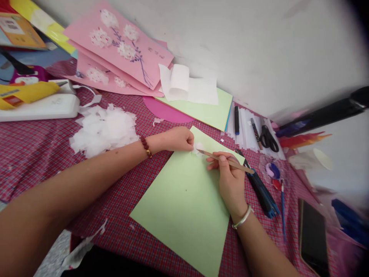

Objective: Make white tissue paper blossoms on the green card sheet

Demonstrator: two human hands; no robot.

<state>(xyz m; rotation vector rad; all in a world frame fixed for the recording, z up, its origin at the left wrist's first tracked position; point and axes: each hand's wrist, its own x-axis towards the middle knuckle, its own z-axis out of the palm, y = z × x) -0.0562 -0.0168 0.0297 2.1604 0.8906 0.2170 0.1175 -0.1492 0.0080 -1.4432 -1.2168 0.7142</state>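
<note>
1. A wooden stick [210,155] is being gripped by the right hand [232,182].
2. The left hand [181,139] is being held curled beside white tissue [200,146]; any grip cannot be told.
3. The tissue is being supported by a green sheet [186,209], at the stick's tip.

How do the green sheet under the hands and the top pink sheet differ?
The green sheet is nearly bare, with some white material; the top pink sheet bears four white blossoms. The green sheet lies on checked cloth, the top pink sheet on more pink paper. Both carry something white.
</note>
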